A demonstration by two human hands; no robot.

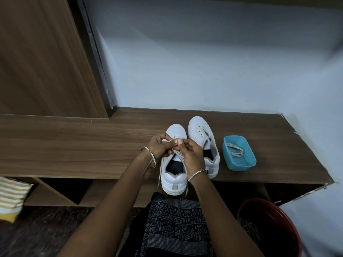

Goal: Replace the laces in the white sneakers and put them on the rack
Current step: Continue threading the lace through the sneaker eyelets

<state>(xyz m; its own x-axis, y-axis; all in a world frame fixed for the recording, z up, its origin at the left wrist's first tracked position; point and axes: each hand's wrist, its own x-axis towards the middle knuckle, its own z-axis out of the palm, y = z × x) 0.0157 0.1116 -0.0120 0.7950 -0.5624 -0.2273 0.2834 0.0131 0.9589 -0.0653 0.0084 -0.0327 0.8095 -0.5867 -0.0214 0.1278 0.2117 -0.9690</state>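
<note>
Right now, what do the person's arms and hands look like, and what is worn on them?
Both forearms are bare, with no sleeves or gloves in view. The left hand has thin, pale metallic bangles at its wrist, seemingly two. The right hand has one similar bangle with a beaded look. I see no ring or watch.
</note>
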